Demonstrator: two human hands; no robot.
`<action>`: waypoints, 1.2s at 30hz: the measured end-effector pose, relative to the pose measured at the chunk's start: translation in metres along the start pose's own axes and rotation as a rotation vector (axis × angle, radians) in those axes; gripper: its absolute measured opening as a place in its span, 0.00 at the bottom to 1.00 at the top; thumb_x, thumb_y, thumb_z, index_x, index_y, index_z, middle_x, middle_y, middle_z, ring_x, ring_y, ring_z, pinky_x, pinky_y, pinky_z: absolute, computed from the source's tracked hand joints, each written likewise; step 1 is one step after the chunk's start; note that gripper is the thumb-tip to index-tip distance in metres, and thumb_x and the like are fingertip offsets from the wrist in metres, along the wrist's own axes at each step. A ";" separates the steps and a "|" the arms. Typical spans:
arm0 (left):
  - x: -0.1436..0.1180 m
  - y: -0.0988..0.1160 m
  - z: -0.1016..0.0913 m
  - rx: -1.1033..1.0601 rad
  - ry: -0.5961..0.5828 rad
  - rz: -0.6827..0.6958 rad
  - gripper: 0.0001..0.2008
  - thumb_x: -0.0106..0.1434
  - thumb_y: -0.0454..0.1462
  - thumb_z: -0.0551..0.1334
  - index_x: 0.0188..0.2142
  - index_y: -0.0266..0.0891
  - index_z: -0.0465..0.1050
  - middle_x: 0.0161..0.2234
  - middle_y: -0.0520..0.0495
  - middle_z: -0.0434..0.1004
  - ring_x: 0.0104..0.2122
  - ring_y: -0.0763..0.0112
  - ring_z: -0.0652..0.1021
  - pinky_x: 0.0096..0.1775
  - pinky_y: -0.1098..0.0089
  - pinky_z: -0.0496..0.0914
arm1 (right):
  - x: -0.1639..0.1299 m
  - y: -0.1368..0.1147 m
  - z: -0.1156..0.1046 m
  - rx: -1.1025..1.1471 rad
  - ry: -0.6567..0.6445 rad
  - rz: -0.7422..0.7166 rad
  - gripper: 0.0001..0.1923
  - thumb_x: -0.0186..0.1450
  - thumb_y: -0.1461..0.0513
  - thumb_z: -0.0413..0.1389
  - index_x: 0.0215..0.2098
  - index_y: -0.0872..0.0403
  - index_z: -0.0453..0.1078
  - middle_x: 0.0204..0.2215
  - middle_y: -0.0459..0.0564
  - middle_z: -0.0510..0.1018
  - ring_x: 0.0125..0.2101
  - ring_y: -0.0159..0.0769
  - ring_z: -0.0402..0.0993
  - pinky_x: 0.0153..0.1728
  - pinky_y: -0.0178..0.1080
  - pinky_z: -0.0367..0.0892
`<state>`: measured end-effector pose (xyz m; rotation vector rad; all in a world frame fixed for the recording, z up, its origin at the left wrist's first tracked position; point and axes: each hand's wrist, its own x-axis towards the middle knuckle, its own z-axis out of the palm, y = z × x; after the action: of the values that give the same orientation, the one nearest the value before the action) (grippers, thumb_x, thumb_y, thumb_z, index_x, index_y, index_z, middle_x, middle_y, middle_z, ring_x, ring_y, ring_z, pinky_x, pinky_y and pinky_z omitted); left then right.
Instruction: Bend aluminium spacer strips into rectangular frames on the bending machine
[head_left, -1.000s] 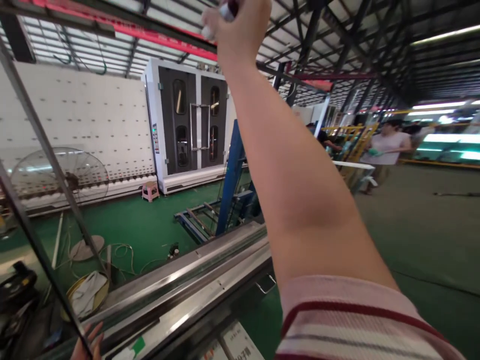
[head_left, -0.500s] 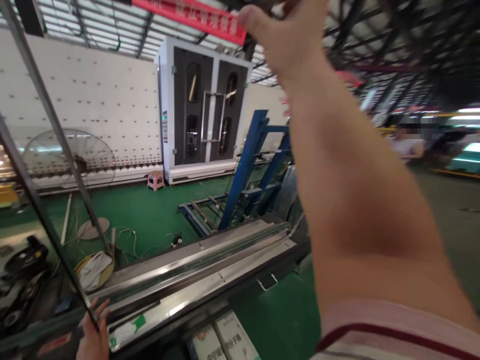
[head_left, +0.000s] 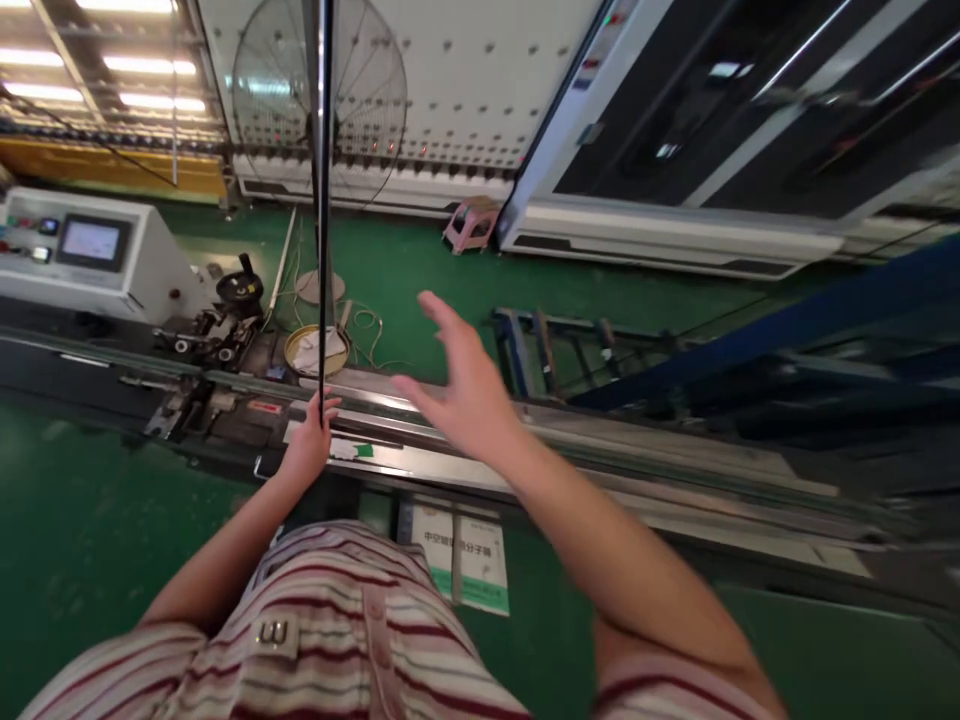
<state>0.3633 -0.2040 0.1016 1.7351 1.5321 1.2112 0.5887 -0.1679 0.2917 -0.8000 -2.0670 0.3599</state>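
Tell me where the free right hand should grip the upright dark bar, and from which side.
Grip the dark bar on its bare shaft above the left hand, which already pinches the bottom end. Probably come from the bar's right, where the open right hand hovers. The bar is thin, straight and stands near vertical, so a wrap grip suits.

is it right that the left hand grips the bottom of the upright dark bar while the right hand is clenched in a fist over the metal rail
Not quite. In the head view the right hand is open with fingers spread, not clenched, above the metal rail. The left hand does grip the bottom of the upright dark bar.
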 end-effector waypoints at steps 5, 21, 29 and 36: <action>0.000 -0.001 0.004 0.092 0.038 -0.008 0.25 0.67 0.29 0.50 0.63 0.34 0.51 0.53 0.29 0.76 0.47 0.63 0.81 0.45 0.65 0.76 | 0.031 0.005 0.085 0.223 -0.043 -0.030 0.52 0.66 0.48 0.57 0.73 0.46 0.26 0.72 0.59 0.47 0.68 0.50 0.54 0.64 0.59 0.59; -0.028 0.002 -0.007 0.286 0.121 -0.093 0.25 0.61 0.36 0.62 0.57 0.38 0.62 0.42 0.39 0.82 0.40 0.59 0.82 0.42 0.64 0.75 | 0.037 -0.018 0.122 0.177 -0.070 -0.085 0.41 0.67 0.71 0.35 0.72 0.49 0.18 0.72 0.52 0.48 0.66 0.38 0.57 0.65 0.49 0.62; -0.032 -0.005 -0.007 0.347 0.119 -0.048 0.10 0.61 0.35 0.60 0.43 0.37 0.71 0.34 0.40 0.82 0.33 0.58 0.82 0.36 0.65 0.75 | 0.031 -0.025 0.120 0.106 -0.089 -0.044 0.40 0.68 0.69 0.36 0.72 0.49 0.20 0.69 0.53 0.55 0.62 0.38 0.63 0.62 0.47 0.66; -0.036 -0.012 -0.001 0.418 0.123 -0.102 0.16 0.61 0.36 0.61 0.49 0.34 0.70 0.36 0.35 0.82 0.35 0.54 0.83 0.37 0.63 0.76 | 0.028 -0.037 0.116 0.146 -0.047 -0.101 0.37 0.73 0.62 0.34 0.71 0.49 0.12 0.72 0.56 0.47 0.67 0.41 0.56 0.64 0.48 0.62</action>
<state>0.3576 -0.2356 0.0818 1.8320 2.0360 1.0140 0.4680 -0.1732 0.2609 -0.6027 -2.0884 0.4719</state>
